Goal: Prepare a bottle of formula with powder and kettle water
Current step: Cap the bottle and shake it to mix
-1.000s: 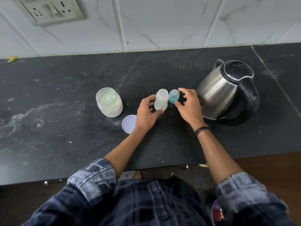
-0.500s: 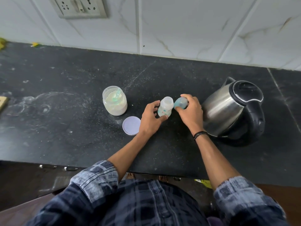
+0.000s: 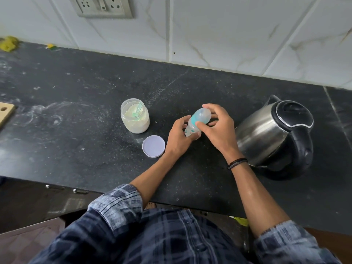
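A small clear baby bottle [image 3: 191, 129] stands on the black counter [image 3: 95, 141], and my left hand [image 3: 178, 137] grips its body. Its teal-ringed cap with a clear dome [image 3: 202, 116] sits on top of the bottle, and my right hand [image 3: 219, 128] holds this cap between thumb and fingers. To the left stands an open jar of pale powder [image 3: 135, 116] with a green scoop [image 3: 138, 110] inside. The jar's white lid [image 3: 153, 146] lies flat beside my left wrist. A steel kettle [image 3: 274, 134] with a black lid and handle stands right of my right hand.
A tiled wall with a socket plate [image 3: 102, 6] runs behind the counter. The corner of a wooden board [image 3: 5, 113] shows at the left edge. Yellow scraps [image 3: 8, 44] lie at the far left back. The counter's front edge runs just before my body.
My right hand has brought the cap from beside the bottle onto its top. The left hand keeps its grip on the bottle. The camera has shifted, so the scene sits lower and more to the right.
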A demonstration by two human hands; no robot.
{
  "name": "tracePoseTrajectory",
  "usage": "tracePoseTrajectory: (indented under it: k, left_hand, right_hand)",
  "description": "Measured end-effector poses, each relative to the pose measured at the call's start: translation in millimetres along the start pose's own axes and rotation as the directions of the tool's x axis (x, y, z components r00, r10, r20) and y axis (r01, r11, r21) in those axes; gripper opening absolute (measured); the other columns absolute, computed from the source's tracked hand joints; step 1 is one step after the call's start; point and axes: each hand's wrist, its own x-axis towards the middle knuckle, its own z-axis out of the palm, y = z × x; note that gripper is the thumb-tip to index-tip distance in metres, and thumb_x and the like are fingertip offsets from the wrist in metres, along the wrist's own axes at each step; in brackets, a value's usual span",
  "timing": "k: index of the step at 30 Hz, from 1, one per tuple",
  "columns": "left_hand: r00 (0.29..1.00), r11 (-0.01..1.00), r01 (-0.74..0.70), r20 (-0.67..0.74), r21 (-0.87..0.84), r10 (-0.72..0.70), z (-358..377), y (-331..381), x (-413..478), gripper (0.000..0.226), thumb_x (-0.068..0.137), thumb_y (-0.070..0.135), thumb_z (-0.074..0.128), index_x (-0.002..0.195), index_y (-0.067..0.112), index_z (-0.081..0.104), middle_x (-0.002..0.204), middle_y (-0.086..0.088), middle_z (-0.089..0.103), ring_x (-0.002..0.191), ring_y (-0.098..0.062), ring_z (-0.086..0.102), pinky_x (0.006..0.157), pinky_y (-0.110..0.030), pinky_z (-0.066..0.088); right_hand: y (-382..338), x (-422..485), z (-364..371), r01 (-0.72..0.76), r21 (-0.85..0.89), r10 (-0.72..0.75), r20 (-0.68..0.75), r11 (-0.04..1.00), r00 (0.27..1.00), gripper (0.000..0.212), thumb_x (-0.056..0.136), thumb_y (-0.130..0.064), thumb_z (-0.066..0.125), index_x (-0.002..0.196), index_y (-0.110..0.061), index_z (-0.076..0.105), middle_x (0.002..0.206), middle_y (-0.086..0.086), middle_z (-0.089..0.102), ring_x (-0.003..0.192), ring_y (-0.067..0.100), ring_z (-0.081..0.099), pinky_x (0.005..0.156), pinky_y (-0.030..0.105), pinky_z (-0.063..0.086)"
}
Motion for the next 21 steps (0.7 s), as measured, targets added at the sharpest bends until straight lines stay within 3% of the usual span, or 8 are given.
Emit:
tracePoseTrajectory:
  k: [9, 13, 16, 19, 21]
  left_hand:
    - [1.000, 0.999, -0.011, 0.010, 0.037, 0.011, 0.4, -1.4, 6.5, 0.063, 0.085, 0.021, 0.083, 0.141, 0.022, 0.053, 0.139, 0.003, 0.059, 0.121, -0.012, 0.056, 0.104, -0.036, 0.050]
    - [1.000, 0.998, -0.021, 0.006, 0.054, 0.021, 0.8, -5.2, 9.1, 0.064, 0.084, 0.024, 0.084, 0.141, 0.022, 0.055, 0.137, 0.004, 0.061, 0.120, -0.013, 0.058, 0.103, -0.037, 0.051]
    - [0.999, 0.997, -0.041, 0.003, 0.068, 0.041, 1.0, -5.8, 9.0, 0.064, 0.084, 0.023, 0.084, 0.141, 0.021, 0.055, 0.137, 0.004, 0.061, 0.120, -0.014, 0.059, 0.104, -0.039, 0.051]
    - [0.999, 0.996, -0.046, 0.000, 0.073, 0.047, 0.8, -5.8, 9.0, 0.065, 0.085, 0.023, 0.083, 0.143, 0.019, 0.054, 0.139, 0.002, 0.061, 0.122, -0.014, 0.059, 0.105, -0.040, 0.051]
    - [0.999, 0.996, -0.046, 0.006, 0.078, 0.046, 0.7, -6.8, 9.3, 0.066, 0.086, 0.022, 0.082, 0.145, 0.020, 0.053, 0.141, 0.002, 0.060, 0.124, -0.015, 0.058, 0.107, -0.043, 0.050]
  right_hand:
    - [2.7, 10.7, 5.0, 0.073, -0.135, -0.066, 0.054, 0.988, 0.996, 0.056, 0.074, -0.023, 0.088, 0.126, -0.026, 0.068, 0.114, -0.005, 0.058, 0.095, 0.012, 0.065, 0.080, 0.038, 0.061]
    - [3.3, 10.4, 7.6, 0.072, -0.172, -0.071, 0.016, 0.982, 0.997, 0.060, 0.071, -0.045, 0.091, 0.122, -0.025, 0.066, 0.108, -0.006, 0.055, 0.088, 0.011, 0.062, 0.077, 0.033, 0.060]
    - [5.4, 6.0, 10.3, 0.063, -0.194, -0.066, -0.012, 0.979, 0.998, 0.077, 0.063, -0.060, 0.088, 0.126, -0.023, 0.064, 0.111, -0.007, 0.049, 0.091, 0.010, 0.056, 0.076, 0.025, 0.055]
    - [12.4, -1.6, 12.5, 0.029, -0.168, -0.035, -0.030, 0.985, 0.999, 0.086, 0.068, -0.047, 0.093, 0.141, -0.022, 0.056, 0.126, -0.004, 0.046, 0.104, 0.011, 0.055, 0.083, 0.021, 0.050]
    - [17.3, -7.2, 14.2, 0.017, -0.141, -0.021, -0.027, 0.990, 0.999, 0.084, 0.075, -0.030, 0.091, 0.148, -0.022, 0.050, 0.138, -0.002, 0.051, 0.112, 0.009, 0.056, 0.088, 0.026, 0.054]
